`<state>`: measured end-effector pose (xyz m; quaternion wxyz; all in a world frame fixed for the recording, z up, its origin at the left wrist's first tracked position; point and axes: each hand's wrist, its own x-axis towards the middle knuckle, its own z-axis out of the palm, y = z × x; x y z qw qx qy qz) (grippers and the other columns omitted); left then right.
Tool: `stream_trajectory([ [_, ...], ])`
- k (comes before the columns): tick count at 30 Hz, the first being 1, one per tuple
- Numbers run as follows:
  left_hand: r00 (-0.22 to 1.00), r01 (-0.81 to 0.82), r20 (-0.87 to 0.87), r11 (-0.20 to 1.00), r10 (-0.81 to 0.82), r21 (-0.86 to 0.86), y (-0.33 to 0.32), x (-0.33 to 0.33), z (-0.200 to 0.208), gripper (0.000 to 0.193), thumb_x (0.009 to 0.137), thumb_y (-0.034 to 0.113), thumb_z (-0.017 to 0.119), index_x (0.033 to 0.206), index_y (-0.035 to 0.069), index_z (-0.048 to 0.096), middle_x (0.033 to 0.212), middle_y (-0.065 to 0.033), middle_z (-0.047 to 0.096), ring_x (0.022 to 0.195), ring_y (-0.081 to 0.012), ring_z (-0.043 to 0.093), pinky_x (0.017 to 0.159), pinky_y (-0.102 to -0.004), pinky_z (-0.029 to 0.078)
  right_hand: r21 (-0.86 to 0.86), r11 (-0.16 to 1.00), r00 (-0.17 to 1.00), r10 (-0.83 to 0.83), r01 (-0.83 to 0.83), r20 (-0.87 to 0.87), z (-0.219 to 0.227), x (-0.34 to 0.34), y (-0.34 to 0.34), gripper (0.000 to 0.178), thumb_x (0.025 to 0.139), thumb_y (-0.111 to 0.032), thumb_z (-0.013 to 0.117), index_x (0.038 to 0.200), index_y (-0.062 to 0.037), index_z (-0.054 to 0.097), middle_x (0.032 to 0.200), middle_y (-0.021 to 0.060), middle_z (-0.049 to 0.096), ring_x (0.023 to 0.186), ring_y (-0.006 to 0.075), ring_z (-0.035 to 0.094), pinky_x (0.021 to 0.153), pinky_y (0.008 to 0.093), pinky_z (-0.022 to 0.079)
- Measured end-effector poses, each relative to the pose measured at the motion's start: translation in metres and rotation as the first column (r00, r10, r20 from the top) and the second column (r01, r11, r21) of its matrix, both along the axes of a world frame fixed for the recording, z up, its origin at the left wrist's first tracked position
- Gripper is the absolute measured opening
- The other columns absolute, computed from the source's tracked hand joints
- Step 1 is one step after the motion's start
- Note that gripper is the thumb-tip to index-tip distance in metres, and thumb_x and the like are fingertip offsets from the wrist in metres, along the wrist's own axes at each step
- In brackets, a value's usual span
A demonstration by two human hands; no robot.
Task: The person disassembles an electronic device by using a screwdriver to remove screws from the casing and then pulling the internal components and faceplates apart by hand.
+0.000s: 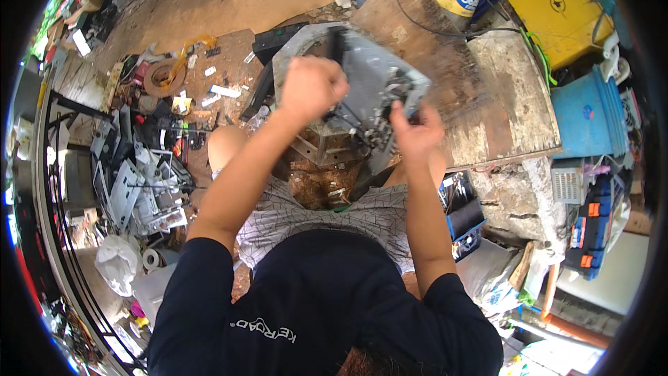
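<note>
The wooden surface (518,111) lay right of my right fingers (429,122); left of them tilted the grey metal assembly (376,52), its edge in their grip. My left fingers (337,82) curled closed, contents unclear! I seemed mid-handling; the next move called for steadiness.

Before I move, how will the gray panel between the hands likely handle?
The gray panel looks flat with straight edges, so probably stiff. Small parts cluster near the right hand, so that end may hang heavier. Blur hides finer detail.

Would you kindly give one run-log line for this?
left hand: closed, contents unclear; right hand: holding grey metal assembly; yellow box: upper right
</note>
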<state>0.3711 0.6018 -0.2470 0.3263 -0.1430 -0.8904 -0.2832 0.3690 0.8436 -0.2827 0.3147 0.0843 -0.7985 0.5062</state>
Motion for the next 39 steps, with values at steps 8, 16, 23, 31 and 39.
stream_trajectory([
  [8,0.903,-0.393,0.207,0.919,0.377,0.043,-0.118,0.065,0.009,0.028,0.097,0.025,0.061,0.103,-0.002,0.066,0.097,-0.0247,0.067,0.091,-0.0434,0.065,0.080,-0.0485,0.051,-0.092,0.996,0.986,0.014,0.001,0.169,0.011,-0.020,0.023,0.026,0.078,-0.018,0.083,0.087,0.0019,0.070,0.070,0.0011,0.063,0.062,0.0078,0.051,0.056,0.0263,0.042],
  [16,0.428,-0.488,0.673,0.781,0.603,-0.389,-0.274,0.228,-0.162,0.028,0.089,0.028,0.060,0.097,0.006,0.074,0.086,-0.0183,0.072,0.083,-0.0387,0.070,0.079,-0.0476,0.055,-0.089,0.996,0.978,0.015,0.004,0.209,0.012,-0.018,0.025,0.030,0.083,-0.019,0.082,0.095,0.0056,0.069,0.081,0.0045,0.068,0.067,0.0106,0.057,0.061,0.0257,0.047],
  [23,-0.046,-0.481,0.873,0.755,0.486,-0.446,-0.312,0.309,-0.171,0.022,0.084,0.026,0.068,0.096,0.010,0.076,0.092,-0.0130,0.075,0.088,-0.0290,0.072,0.084,-0.0447,0.056,-0.081,0.997,0.987,0.012,0.001,0.160,0.019,-0.012,0.013,0.032,0.084,-0.024,0.082,0.092,0.0046,0.069,0.076,0.0026,0.066,0.063,0.0062,0.051,0.057,0.0244,0.042],
  [31,0.121,-0.675,-0.113,-0.001,0.986,-0.738,-0.467,0.256,0.059,0.055,0.090,0.046,0.063,0.127,0.005,0.061,0.129,-0.0217,0.060,0.118,-0.0372,0.060,0.098,-0.0472,0.049,-0.129,0.992,0.937,0.046,-0.001,0.346,0.042,-0.006,0.005,0.033,0.085,-0.024,0.080,0.100,0.0048,0.073,0.081,0.0033,0.070,0.069,0.0094,0.057,0.062,0.0263,0.047],
  [39,0.948,-0.241,0.262,0.946,0.182,0.216,-0.218,0.104,0.021,0.056,0.090,0.013,0.072,0.139,0.000,0.051,0.139,-0.0186,0.056,0.129,-0.0258,0.053,0.108,-0.0392,0.041,-0.063,0.998,0.940,0.001,0.022,0.342,0.035,-0.030,0.031,0.055,0.074,-0.040,0.087,0.102,0.0053,0.073,0.073,0.0043,0.066,0.065,0.0106,0.057,0.061,0.0281,0.049],
])
